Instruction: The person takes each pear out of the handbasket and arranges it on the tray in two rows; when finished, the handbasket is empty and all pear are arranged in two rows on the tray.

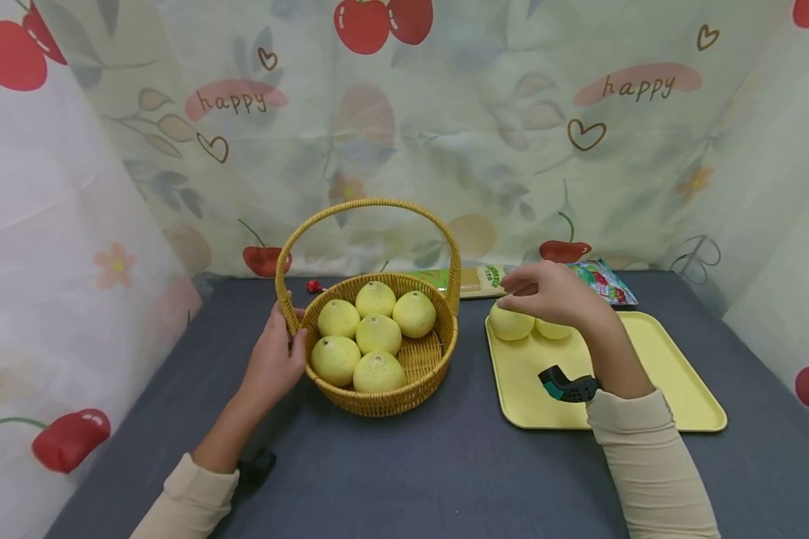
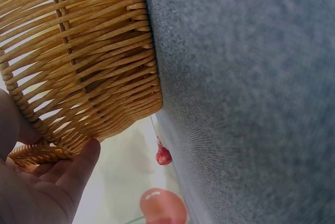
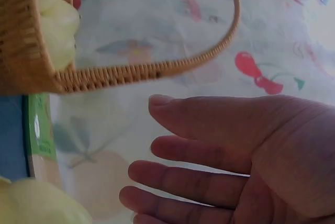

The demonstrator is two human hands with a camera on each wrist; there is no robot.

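Note:
A woven wicker basket (image 1: 377,406) with a tall hooped handle stands left of the middle in the head view. Several round pale yellow-green fruits (image 1: 377,334) lie inside it. My left hand (image 1: 273,361) grips the basket's left side where the handle meets the rim; the left wrist view shows fingers (image 2: 86,158) curled there. Above the far left corner of a yellow tray (image 1: 532,404) hovers my right hand (image 1: 556,298), its fingers (image 3: 191,179) loosely extended with nothing in them. Below it, two similar fruits (image 1: 510,323) sit on the tray, one partly hidden.
At the back of the dark grey table (image 1: 404,479) lie a green-and-tan packet (image 1: 472,281) and a colourful shiny bag (image 1: 603,281). A small red item (image 1: 314,286) is behind the basket's left. A printed curtain (image 1: 404,150) hangs behind.

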